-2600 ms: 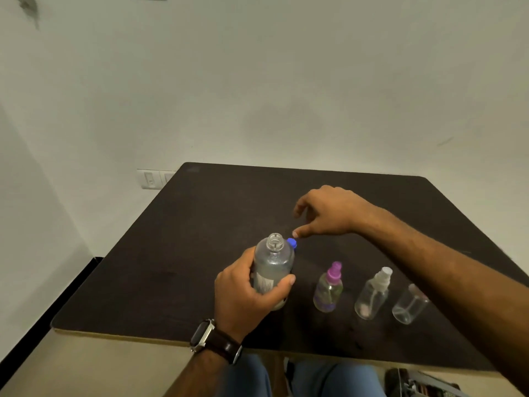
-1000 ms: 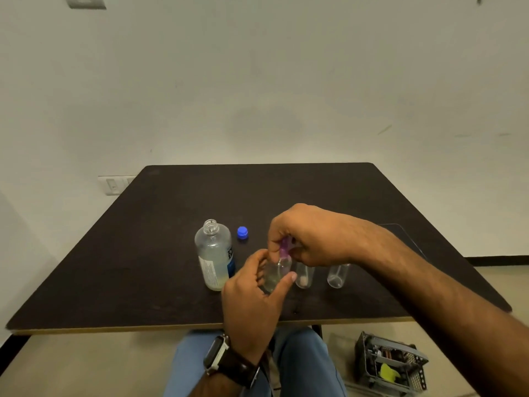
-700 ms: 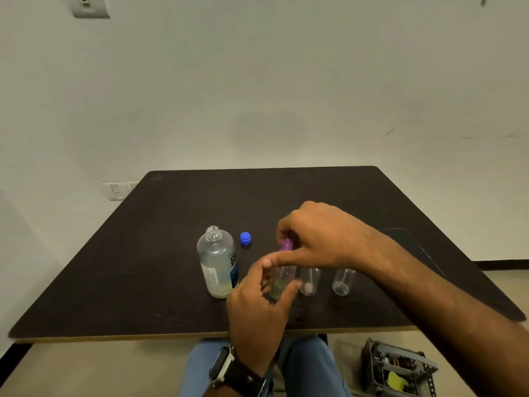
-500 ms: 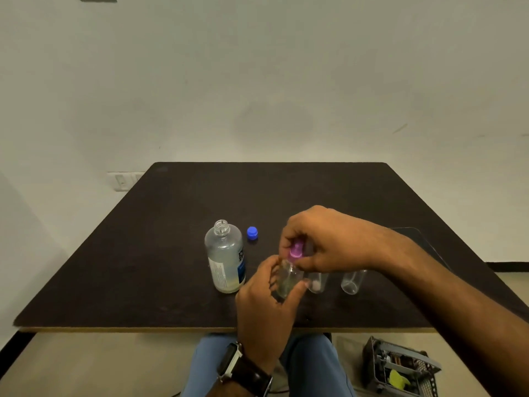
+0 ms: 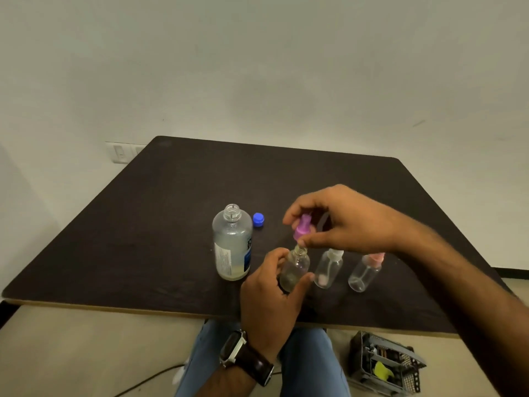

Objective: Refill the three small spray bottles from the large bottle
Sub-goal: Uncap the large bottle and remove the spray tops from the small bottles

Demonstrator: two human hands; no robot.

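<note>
Left hand (image 5: 272, 305) grips the small bottle (image 5: 294, 270); right hand (image 5: 343, 222) pinches its purple spray top (image 5: 302, 229) just above the neck

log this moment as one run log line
step: uncapping first small bottle | left hand: grips bottle | right hand: lifts purple spray top off | large bottle: open, upright

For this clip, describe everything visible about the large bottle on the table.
The large bottle is clear plastic with rounded shoulders and a threaded neck, standing upright and uncapped on the dark table. A white and blue label wraps its lower body. A shallow layer of pale liquid shows at the bottom. Its blue cap lies just behind, to the right. Neither hand touches it; the left hand grips a small bottle beside it.
</note>
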